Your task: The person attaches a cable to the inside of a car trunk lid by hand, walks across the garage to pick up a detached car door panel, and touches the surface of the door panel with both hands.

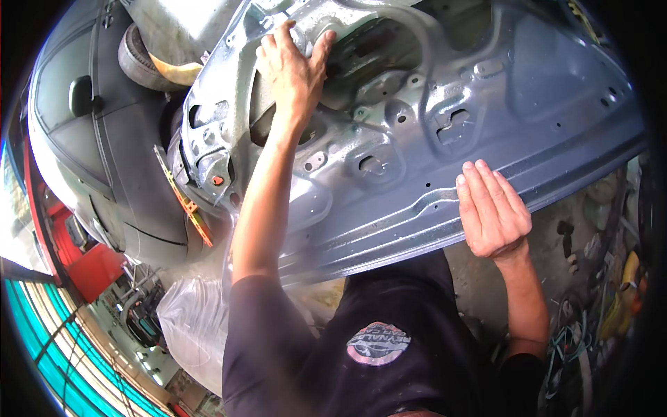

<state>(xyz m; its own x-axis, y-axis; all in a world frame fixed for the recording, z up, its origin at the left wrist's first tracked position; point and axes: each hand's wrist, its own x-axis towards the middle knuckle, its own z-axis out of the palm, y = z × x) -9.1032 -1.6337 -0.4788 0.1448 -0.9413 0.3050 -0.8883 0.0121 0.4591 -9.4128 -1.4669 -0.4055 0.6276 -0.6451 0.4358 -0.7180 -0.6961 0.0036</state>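
A grey car door panel (389,160) lies tilted across the view, its inner side up, with stamped ridges, holes and wet-looking shiny patches. Toward its far left part reaches my left hand (295,73), thumb apart from bent fingers. Something pale and greyish shows between thumb and fingers against the metal; its kind is hard to make out. My right hand (492,212) lies flat on the near edge of the panel, fingers stretched and together, holding nothing. A small orange-red plug (217,181) sits in the panel's left end.
A dark car (132,153) with a side mirror (80,96) stands at left. Near it are a tire (135,59) and an orange-yellow strip (186,205). Clear plastic sheeting (191,323) hangs at lower left. Tangled hoses (573,340) and clutter lie at right.
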